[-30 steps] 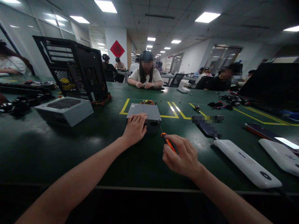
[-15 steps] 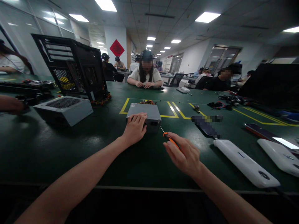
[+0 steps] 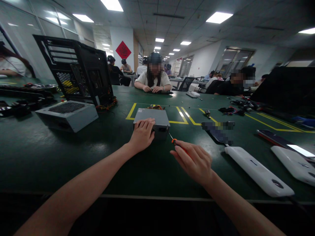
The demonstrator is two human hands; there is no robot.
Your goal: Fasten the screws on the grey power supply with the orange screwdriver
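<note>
A grey computer power supply (image 3: 159, 116) sits on the green table in front of me, its socket side facing me. My left hand (image 3: 142, 133) grips its near left corner, fingers over the top and thumb against the front. My right hand (image 3: 193, 159) is closed round the orange and black handle of a screwdriver (image 3: 174, 141). The screwdriver's thin shaft points up and left to the lower right corner of the power supply's front face. Whether its tip sits in a screw is too small to tell. Coloured cables (image 3: 155, 107) lie behind the power supply.
At left stand a second power supply (image 3: 82, 115) and an open black computer case (image 3: 91, 72). A phone (image 3: 216, 132) and two white devices (image 3: 258, 170) (image 3: 295, 165) lie at right. Yellow tape (image 3: 183, 114) marks the table (image 3: 110, 170). A person (image 3: 154, 77) sits opposite.
My right hand has turned about the screwdriver, hiding more of its handle. My left hand and the power supply have stayed put. Another person's hand at the far left has gone from view.
</note>
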